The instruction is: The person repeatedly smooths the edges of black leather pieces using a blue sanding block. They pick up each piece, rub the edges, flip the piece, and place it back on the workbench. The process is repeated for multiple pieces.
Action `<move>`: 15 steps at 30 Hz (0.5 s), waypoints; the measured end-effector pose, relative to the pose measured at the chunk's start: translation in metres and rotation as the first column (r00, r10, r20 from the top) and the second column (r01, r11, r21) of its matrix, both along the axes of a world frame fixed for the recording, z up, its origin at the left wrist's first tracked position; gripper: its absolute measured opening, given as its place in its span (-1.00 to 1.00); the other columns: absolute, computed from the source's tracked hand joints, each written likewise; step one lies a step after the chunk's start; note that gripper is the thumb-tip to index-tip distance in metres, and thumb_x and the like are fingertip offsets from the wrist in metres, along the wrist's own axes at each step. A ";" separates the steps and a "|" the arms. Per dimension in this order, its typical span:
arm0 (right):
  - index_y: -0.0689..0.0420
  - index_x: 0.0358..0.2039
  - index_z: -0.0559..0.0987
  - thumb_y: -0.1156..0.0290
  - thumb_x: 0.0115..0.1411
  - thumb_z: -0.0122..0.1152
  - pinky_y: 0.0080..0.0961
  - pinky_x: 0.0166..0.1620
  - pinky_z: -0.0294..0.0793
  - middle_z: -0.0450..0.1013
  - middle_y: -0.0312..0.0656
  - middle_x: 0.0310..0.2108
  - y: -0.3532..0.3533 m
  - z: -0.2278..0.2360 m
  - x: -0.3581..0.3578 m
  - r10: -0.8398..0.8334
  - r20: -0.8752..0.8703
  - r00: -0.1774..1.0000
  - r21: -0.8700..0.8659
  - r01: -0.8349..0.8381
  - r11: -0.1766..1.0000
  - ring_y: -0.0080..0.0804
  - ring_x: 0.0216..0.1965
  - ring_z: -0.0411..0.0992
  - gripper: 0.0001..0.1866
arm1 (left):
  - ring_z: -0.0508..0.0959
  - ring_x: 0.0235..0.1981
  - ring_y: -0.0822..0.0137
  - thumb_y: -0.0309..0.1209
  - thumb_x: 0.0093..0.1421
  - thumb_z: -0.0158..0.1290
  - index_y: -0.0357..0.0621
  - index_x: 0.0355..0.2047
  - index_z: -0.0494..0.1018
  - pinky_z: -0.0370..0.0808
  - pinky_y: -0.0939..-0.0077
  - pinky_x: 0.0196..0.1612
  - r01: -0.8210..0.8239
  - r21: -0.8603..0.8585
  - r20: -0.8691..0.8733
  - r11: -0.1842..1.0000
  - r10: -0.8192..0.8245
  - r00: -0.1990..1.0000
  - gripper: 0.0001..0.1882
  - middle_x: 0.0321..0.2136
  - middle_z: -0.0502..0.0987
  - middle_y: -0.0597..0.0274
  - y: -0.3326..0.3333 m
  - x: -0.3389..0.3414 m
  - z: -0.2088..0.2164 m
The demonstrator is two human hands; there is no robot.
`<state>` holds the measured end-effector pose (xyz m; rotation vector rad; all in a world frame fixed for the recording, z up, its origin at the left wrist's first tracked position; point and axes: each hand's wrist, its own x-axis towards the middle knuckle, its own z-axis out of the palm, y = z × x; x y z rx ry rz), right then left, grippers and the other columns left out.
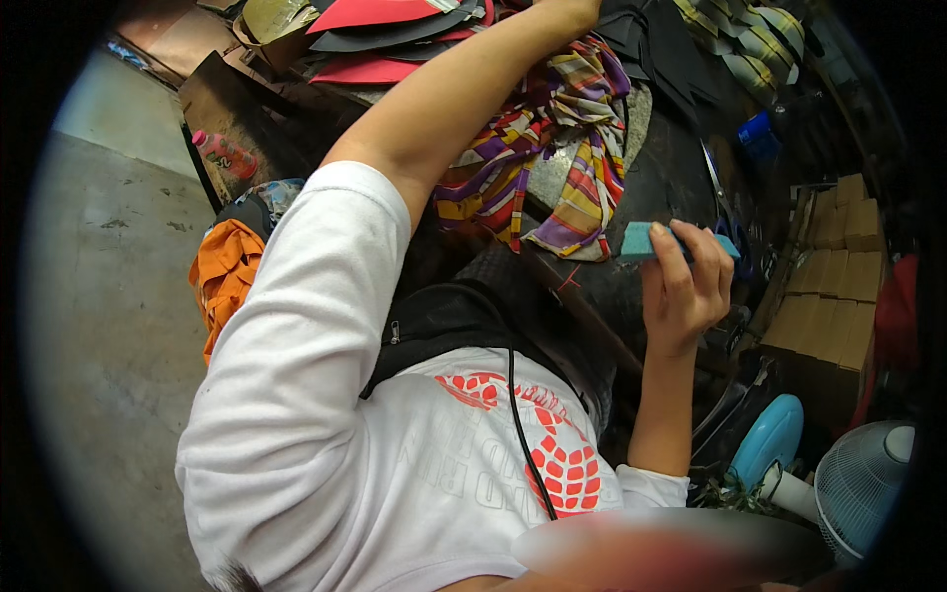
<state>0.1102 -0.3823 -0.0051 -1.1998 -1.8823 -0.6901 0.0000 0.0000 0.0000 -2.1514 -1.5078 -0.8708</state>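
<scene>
My right hand (pixel 688 283) is raised over the near right of the dark worktable (pixel 663 178). Its fingers and thumb grip a flat teal block (pixel 639 240) with slanted ends; its material is unclear. My left arm reaches across to the far side, where the left hand (pixel 572 10) is cut off by the top edge, its fingers out of sight. Beneath that forearm lies a crumpled multicoloured cloth (pixel 582 187), partly over a pale slab (pixel 558 178). Red and black cut sheets (pixel 385 44) are stacked beside the left arm, with more black sheets (pixel 641 44) beyond the cloth.
Scissors (pixel 712 173) lie at the table's right side. Yellow-striped pieces (pixel 760 49) are at the far right, brown cardboard stacks (pixel 834 286) below them. A fan (pixel 863 483) stands near right. On the left are a pink bottle (pixel 225 155) and an orange cloth (pixel 227 276).
</scene>
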 end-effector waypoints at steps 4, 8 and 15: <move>-0.16 -0.09 0.64 0.45 -0.03 0.43 -0.25 -0.01 0.57 0.54 -0.25 -0.22 -0.001 0.001 0.007 -0.063 -0.013 0.998 0.018 0.064 0.998 -0.26 -0.16 0.52 -0.56 | 0.59 -0.27 0.07 -0.34 0.08 0.10 -0.22 -0.28 0.58 0.49 0.21 -0.19 0.144 -0.039 0.273 0.989 -0.128 0.953 -0.75 -0.31 0.62 0.06 -0.017 -0.003 0.029; -0.14 -0.08 0.64 0.43 0.00 0.41 -0.25 -0.01 0.56 0.55 -0.25 -0.22 0.001 0.001 0.005 -0.063 -0.045 0.997 0.034 0.065 0.997 -0.25 -0.17 0.52 -0.59 | 0.59 -0.46 0.28 -0.41 0.15 0.08 -0.30 -0.29 0.57 0.50 0.26 -0.36 0.753 -0.207 0.888 0.625 -0.203 0.412 -0.79 -0.48 0.59 0.14 -0.049 -0.048 0.059; -0.02 -0.06 0.67 0.41 0.12 0.31 -0.34 -0.14 0.54 0.53 -0.23 -0.29 -0.006 0.007 0.005 -0.078 -0.061 0.995 0.037 0.081 0.996 -0.30 -0.26 0.50 -0.67 | 0.63 -0.42 0.52 -0.51 0.25 0.16 -0.21 0.04 0.32 0.55 0.80 -0.53 0.963 0.052 0.956 0.264 0.264 -0.124 -0.62 -0.28 0.59 0.19 -0.241 -0.107 0.001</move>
